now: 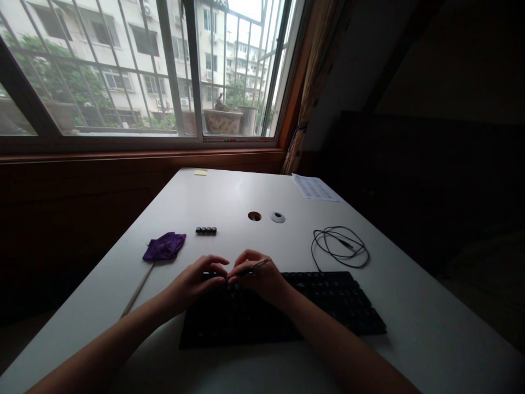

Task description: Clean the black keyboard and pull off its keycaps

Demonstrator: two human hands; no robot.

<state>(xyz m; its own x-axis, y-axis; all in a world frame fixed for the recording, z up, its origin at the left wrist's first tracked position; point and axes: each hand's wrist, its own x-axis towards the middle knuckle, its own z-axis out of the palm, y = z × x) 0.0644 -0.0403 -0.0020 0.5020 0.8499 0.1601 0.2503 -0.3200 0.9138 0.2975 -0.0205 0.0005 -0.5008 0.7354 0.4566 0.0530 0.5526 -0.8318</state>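
Note:
A black keyboard (336,301) lies on the white desk under both hands. My left hand (200,279) rests at its back left edge, fingers curved and apart, thumb low over the keys. Close beside it, my right hand (260,279) is closed on a slim pen-like tool (260,264), whose exact kind I cannot make out. The tool slants down to the left, its tip hidden near my left thumb and the top row of keys. Several black keycaps (206,230) stand in a short row behind my left hand.
A purple cloth (164,246) lies at the left, touching a thin stick (137,290). The coiled cable (340,246) sits behind the keyboard's right part. Farther back are a round desk hole (255,216), its cover (278,218), a printed sheet (315,187) and a yellow note (200,172).

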